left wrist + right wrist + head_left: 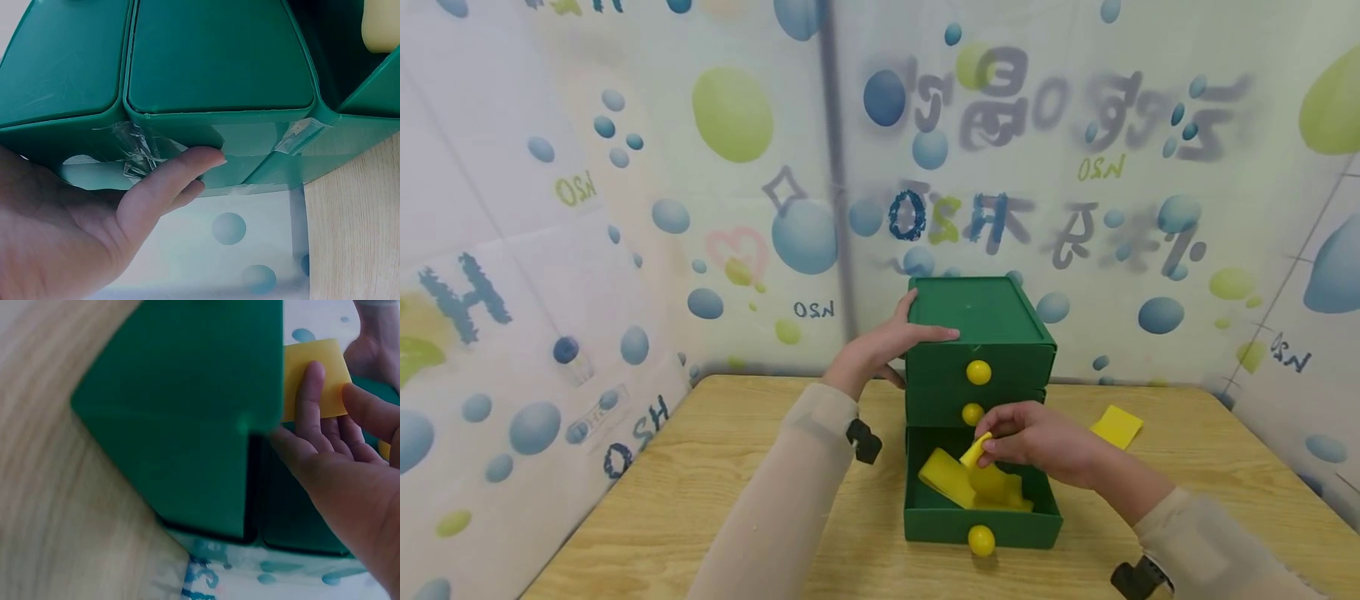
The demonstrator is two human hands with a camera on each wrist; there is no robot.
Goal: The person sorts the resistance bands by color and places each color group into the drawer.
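A green three-drawer box (973,308) with yellow ball knobs stands on the table, its bottom drawer (977,527) pulled out. My left hand (887,340) rests on the box's upper left corner, with fingers on the top and a digit against the taped side (250,147). Over the open drawer, my right hand (1037,437) pinches a thin yellow square sheet (325,375) between thumb and fingers; the sheet appears nearly edge-on in the head view. Below it, curved yellow sheets (951,477) lie in the drawer, partly overlapping. Whether they are paper or cloth I cannot tell.
Another flat yellow sheet (1117,426) lies on the wooden table (737,492), to the right of the box. Behind the table hangs a pale curtain (737,208) printed with blue and green dots. The upper two drawers are closed.
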